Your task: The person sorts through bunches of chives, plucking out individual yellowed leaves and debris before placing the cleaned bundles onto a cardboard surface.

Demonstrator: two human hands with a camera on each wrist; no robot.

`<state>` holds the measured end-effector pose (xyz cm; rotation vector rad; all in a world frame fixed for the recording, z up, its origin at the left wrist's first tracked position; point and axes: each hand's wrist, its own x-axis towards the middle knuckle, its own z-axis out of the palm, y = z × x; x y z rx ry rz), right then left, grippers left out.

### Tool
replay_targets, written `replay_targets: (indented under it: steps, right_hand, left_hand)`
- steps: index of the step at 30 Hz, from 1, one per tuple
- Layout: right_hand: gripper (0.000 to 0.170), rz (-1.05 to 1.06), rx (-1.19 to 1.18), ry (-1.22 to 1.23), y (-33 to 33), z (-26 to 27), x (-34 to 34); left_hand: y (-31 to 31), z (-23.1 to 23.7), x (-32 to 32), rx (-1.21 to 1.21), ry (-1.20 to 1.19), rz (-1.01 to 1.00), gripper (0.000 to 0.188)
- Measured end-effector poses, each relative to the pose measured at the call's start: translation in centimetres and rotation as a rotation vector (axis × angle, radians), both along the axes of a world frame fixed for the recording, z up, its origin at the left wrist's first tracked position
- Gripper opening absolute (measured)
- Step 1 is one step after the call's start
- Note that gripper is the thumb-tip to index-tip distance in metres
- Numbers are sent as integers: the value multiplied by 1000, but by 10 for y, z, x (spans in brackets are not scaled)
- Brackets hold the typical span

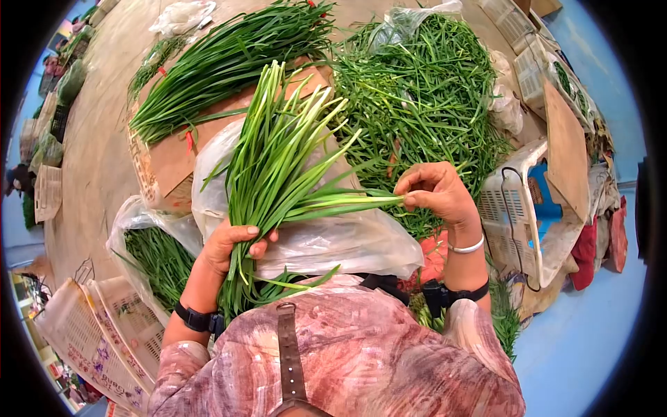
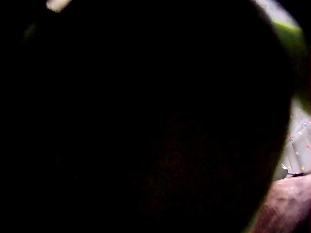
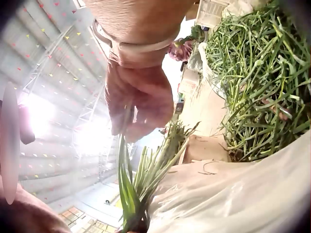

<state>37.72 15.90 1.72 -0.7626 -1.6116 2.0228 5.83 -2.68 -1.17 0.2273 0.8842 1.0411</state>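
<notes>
My left hand (image 1: 233,244) grips a bunch of garlic chives (image 1: 267,160) low among the green leaves, thumb across the front. The pale stem ends fan out up and to the right, above a clear plastic sheet (image 1: 340,247) over the lap. Off to the right, my right hand (image 1: 438,193) pinches the pale ends of a few stalks (image 1: 361,201) that stretch sideways from the bunch. In the right wrist view, the fingertips of this hand (image 3: 141,102) meet on the thin stalks. The left wrist view is almost wholly dark, blocked at close range.
A large heap of loose green leaves (image 1: 424,104) lies ahead to the right. Tied chive bundles (image 1: 236,62) rest on cardboard (image 1: 170,163) ahead to the left. More chives (image 1: 156,260) sit in a plastic bag at left. White crates (image 1: 514,208) stand at right and lower left.
</notes>
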Motion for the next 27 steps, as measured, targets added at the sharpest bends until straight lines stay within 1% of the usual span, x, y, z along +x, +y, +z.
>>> replay_targets:
  steps: [2,3,4,6,8,9,10,12,14,15,16,17,18,19,20,21,22,23,24,25,26,27]
  right_hand:
    - [10,86,-3,-205,5,-9,2]
    - [12,146,35,-299,9,-20,3]
    - [14,230,147,-397,12,-26,2]
    - [13,368,372,-489,17,-30,-4]
    - [14,343,616,-466,28,-35,-14]
    - [16,276,718,-595,35,-34,-19]
    - [22,125,696,-698,35,-25,-29]
    - [29,-33,996,-641,37,-27,-45]
    - [33,211,970,-487,42,-44,-58]
    - [27,373,1032,-557,40,-50,-62]
    - [23,513,1004,-687,34,-39,-69]
    - [21,420,1054,-600,33,-46,-68]
    - [21,328,1100,-510,34,-53,-64]
    - [21,259,1009,-512,36,-46,-60]
    - [21,188,916,-517,41,-40,-53]
    - [22,62,883,-421,51,-51,-43]
    - [21,-51,753,-477,51,-36,-39]
    - [20,-188,779,-423,65,-44,-29]
    - [19,-289,774,-417,79,-47,-18]
    - [19,-403,757,-570,87,-43,-8]
    - [19,-434,834,-596,97,-45,3]
    - [19,-438,694,-556,100,-50,11]
  left_hand:
    - [1,2,2,8,-15,4,48]
    - [1,3,3,14,-29,8,48]
    - [1,2,2,16,-27,14,48]
    - [-1,0,2,-9,-12,3,49]
    - [0,3,3,-25,16,13,49]
    - [0,3,3,-36,36,7,49]
    - [1,4,3,-44,57,2,49]
    - [1,5,5,-42,58,10,49]
    - [1,5,3,-43,59,13,49]
    - [2,3,2,-38,43,-1,49]
    - [1,2,2,-35,27,-11,50]
    - [1,3,1,-35,28,4,50]
    - [1,5,0,5,75,-37,48]
    - [1,6,1,44,123,-79,46]
    - [1,5,2,42,122,-68,46]
    - [1,4,3,73,141,-86,48]
    - [2,3,4,107,159,-107,50]
    - [1,11,4,-1,102,-111,50]
    - [1,9,3,3,99,-107,50]
    - [1,7,2,36,87,-116,50]
    - [2,5,1,68,76,-123,50]
    - [1,4,1,65,47,-109,49]
